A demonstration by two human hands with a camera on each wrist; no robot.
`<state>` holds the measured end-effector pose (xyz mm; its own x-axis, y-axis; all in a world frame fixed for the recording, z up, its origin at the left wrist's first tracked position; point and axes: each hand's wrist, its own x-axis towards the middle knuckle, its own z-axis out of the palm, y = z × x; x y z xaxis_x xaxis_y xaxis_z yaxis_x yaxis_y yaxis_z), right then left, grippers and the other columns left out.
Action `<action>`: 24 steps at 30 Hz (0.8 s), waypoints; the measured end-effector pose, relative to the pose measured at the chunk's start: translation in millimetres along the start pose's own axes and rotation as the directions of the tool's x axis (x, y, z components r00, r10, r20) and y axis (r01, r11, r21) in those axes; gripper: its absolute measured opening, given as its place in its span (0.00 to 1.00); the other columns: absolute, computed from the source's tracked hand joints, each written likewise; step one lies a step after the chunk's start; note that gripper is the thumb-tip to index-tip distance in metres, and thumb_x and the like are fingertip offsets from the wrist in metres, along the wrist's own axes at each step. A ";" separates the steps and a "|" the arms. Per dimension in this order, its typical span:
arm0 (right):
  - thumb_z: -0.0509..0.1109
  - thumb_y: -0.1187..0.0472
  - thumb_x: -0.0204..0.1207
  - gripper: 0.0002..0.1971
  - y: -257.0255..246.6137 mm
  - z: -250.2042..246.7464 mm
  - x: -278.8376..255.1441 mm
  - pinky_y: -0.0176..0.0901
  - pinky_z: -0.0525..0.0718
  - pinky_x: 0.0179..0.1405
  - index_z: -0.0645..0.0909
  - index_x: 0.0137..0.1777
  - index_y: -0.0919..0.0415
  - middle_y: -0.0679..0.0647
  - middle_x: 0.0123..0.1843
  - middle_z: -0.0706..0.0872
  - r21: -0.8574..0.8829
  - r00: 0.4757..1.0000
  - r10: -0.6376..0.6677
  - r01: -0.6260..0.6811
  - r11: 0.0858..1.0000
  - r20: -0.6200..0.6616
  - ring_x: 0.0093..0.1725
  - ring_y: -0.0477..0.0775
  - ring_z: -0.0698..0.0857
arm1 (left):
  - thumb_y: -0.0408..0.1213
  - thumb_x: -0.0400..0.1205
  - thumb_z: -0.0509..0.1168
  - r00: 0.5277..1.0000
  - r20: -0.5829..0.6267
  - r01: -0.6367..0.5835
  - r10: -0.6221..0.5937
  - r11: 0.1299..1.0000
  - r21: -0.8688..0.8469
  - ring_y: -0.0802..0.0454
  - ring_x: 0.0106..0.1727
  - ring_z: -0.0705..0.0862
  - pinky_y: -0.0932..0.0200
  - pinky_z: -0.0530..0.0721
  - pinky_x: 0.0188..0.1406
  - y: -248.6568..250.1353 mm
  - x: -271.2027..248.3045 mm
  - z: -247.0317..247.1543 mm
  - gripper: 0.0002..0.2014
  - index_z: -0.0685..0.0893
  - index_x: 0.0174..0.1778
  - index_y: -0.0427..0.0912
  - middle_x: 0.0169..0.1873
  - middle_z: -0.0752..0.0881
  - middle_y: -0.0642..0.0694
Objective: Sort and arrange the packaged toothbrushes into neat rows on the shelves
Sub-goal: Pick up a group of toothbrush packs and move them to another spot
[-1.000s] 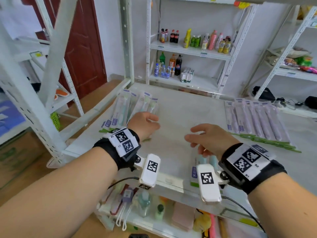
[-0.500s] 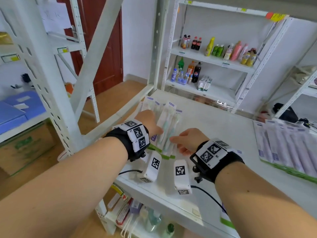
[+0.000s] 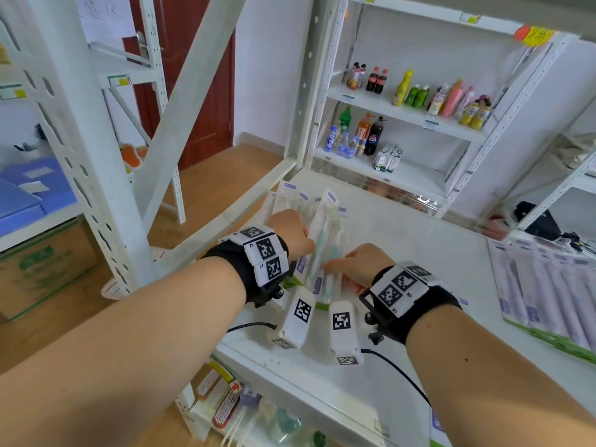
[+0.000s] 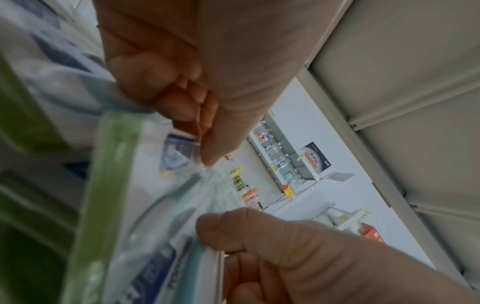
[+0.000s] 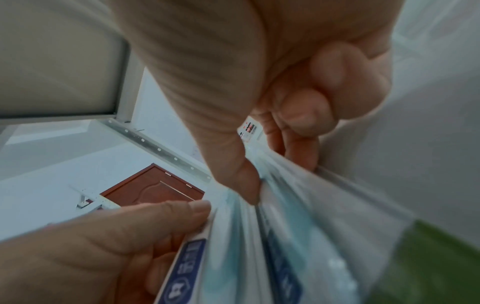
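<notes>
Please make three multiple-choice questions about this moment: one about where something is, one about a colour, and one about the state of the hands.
1. Where does the neat row of purple toothbrush packs lie?
A. On the right side of the shelf
B. On the floor
C. Beside the bottles on the far rack

2. What colour are the toothbrushes in the raised pack?
A. Red
B. Teal
C. Black

3. What are the two hands doing?
A. Both rest flat on the shelf
B. Only one touches a pack
C. Both pinch packs

Answers: 1 A, the head view shows the row on the white shelf at the right. 2 B, teal handles show through the clear wrap. 3 C, the left hand and right hand each pinch packs, as both wrist views show.
</notes>
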<state>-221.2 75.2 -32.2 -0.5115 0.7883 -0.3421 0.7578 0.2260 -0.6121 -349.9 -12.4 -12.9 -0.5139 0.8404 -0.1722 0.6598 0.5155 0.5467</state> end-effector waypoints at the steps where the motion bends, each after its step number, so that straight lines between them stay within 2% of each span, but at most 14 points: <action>1: 0.77 0.53 0.67 0.15 1.2 -1.4 0.7 0.28 0.70 0.13 0.78 0.30 0.62 0.48 0.15 0.78 0.018 1.000 0.011 -0.011 1.000 0.000 0.13 0.43 0.76 | 0.34 0.76 0.65 1.000 -0.006 0.003 -0.003 1.000 -0.007 0.47 0.27 0.70 0.61 0.66 0.26 -0.2 -0.4 -0.5 0.19 0.66 0.21 0.43 0.21 0.68 0.47; 2: 0.77 0.53 0.68 0.14 2.4 -2.8 1.1 0.29 0.71 0.14 0.79 0.31 0.63 0.47 0.14 0.77 0.035 1.000 0.019 -0.019 0.999 0.000 0.13 0.43 0.76 | 0.33 0.77 0.64 1.000 -0.013 0.005 -0.006 1.000 -0.026 0.49 0.25 0.68 0.62 0.65 0.25 -0.4 -0.9 -1.0 0.20 0.65 0.20 0.43 0.21 0.66 0.47; 4: 0.77 0.53 0.68 0.15 5.7 -6.2 0.6 0.37 0.79 0.25 0.84 0.39 0.67 0.52 0.19 0.80 0.079 1.000 0.028 -0.028 0.996 0.001 0.20 0.49 0.78 | 0.32 0.78 0.62 0.999 -0.031 0.009 -0.011 0.997 -0.073 0.49 0.23 0.66 0.62 0.64 0.23 0.0 -3.2 -2.6 0.20 0.63 0.20 0.43 0.20 0.65 0.47; 6: 0.77 0.54 0.67 0.19 10.2 -10.7 -0.8 0.43 0.79 0.30 0.85 0.45 0.72 0.56 0.22 0.80 0.163 0.999 0.036 -0.033 0.986 -0.010 0.23 0.53 0.77 | 0.32 0.78 0.61 0.998 -0.051 0.016 -0.022 0.992 -0.122 0.49 0.23 0.67 0.61 0.65 0.22 -0.1 -4.9 -3.9 0.18 0.65 0.23 0.42 0.21 0.67 0.46; 10: 0.78 0.60 0.69 0.17 23.7 -22.1 -5.1 0.39 0.71 0.21 0.84 0.50 0.73 0.55 0.19 0.76 0.400 0.997 0.071 -0.064 0.914 -0.002 0.17 0.50 0.71 | 0.34 0.79 0.61 0.997 -0.073 -0.009 -0.006 0.981 -0.192 0.49 0.25 0.71 0.61 0.69 0.25 4.5 -13.3 -5.2 0.12 0.71 0.29 0.41 0.24 0.71 0.44; 13: 0.78 0.63 0.68 0.17 38.7 -34.7 -13.5 0.37 0.67 0.19 0.81 0.54 0.69 0.58 0.29 0.78 0.544 0.997 0.073 -0.069 0.836 0.015 0.17 0.47 0.70 | 0.32 0.79 0.61 0.998 -0.057 -0.046 0.028 0.944 -0.328 0.45 0.31 0.74 0.57 0.75 0.31 13.1 -20.4 -0.3 0.04 0.78 0.38 0.38 0.30 0.74 0.38; 16: 0.79 0.62 0.68 0.19 57.4 -49.5 -27.3 0.36 0.69 0.18 0.79 0.57 0.66 0.63 0.37 0.82 0.576 0.997 0.075 -0.060 0.815 -0.003 0.19 0.47 0.71 | 0.32 0.79 0.60 0.998 -0.037 -0.056 0.045 0.922 -0.383 0.45 0.23 0.73 0.67 0.74 0.19 22.9 -27.1 8.0 0.04 0.78 0.39 0.39 0.25 0.74 0.41; 18: 0.79 0.60 0.68 0.18 69.8 -58.1 -38.0 0.37 0.72 0.19 0.80 0.55 0.66 0.65 0.40 0.85 0.575 0.997 0.077 -0.051 0.816 -0.020 0.20 0.48 0.72 | 0.34 0.80 0.61 0.997 -0.028 -0.072 0.066 0.915 -0.397 0.50 0.21 0.75 0.67 0.75 0.18 30.8 -31.0 14.6 0.05 0.77 0.37 0.43 0.25 0.77 0.44; 20: 0.79 0.59 0.68 0.16 81.5 -64.0 -49.9 0.38 0.75 0.20 0.80 0.52 0.64 0.61 0.35 0.88 0.561 0.995 0.083 -0.037 0.827 -0.056 0.19 0.48 0.74 | 0.35 0.80 0.62 0.996 -0.019 -0.089 0.089 0.901 -0.424 0.51 0.22 0.76 0.64 0.76 0.22 38.4 -33.9 23.2 0.04 0.77 0.40 0.45 0.27 0.79 0.45; 22: 0.79 0.60 0.69 0.15 93.0 -67.4 -61.8 0.36 0.75 0.19 0.79 0.52 0.62 0.55 0.27 0.87 0.543 0.992 0.080 -0.016 0.840 -0.094 0.18 0.47 0.76 | 0.35 0.79 0.62 0.996 -0.002 -0.083 0.093 0.880 -0.467 0.53 0.19 0.75 0.66 0.73 0.19 44.9 -37.7 32.3 0.01 0.77 0.44 0.45 0.26 0.78 0.46; 24: 0.78 0.62 0.68 0.16 103.3 -69.7 -74.1 0.35 0.75 0.17 0.78 0.53 0.58 0.54 0.24 0.86 0.511 0.991 0.070 -0.002 0.859 -0.115 0.17 0.47 0.77 | 0.34 0.79 0.63 0.994 0.028 -0.074 0.102 0.860 -0.505 0.56 0.17 0.73 0.68 0.70 0.15 49.8 -40.7 42.3 0.03 0.76 0.43 0.46 0.27 0.78 0.45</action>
<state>-76.7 80.0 -20.4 -0.4071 0.8626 -0.3004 0.4451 -0.0998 -0.8899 -272.9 -13.8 -13.4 -0.4282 0.8931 -0.1380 0.3286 0.2961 0.8968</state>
